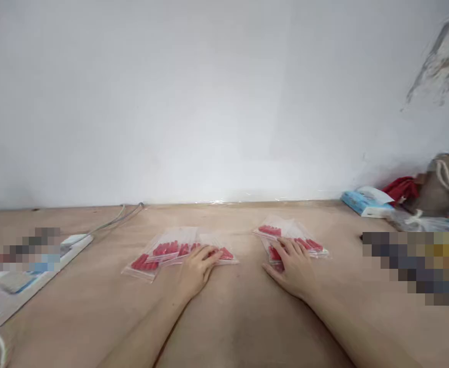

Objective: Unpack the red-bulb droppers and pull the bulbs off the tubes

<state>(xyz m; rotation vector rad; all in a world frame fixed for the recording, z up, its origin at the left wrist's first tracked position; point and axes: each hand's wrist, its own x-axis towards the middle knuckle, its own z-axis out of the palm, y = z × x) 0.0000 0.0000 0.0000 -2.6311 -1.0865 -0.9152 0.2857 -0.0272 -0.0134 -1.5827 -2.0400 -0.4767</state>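
Rests left hand (200,266) on the right end of a sideways row of clear bags (182,235), right hand (295,263) on a separate pile (284,227); holds both loosely open, unclenched.

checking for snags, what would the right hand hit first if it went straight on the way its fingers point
Probably the rear clear bag of red pieces, just ahead of the right hand, though the fingers' height over it is unclear. Past that, tabletop, then the wall.
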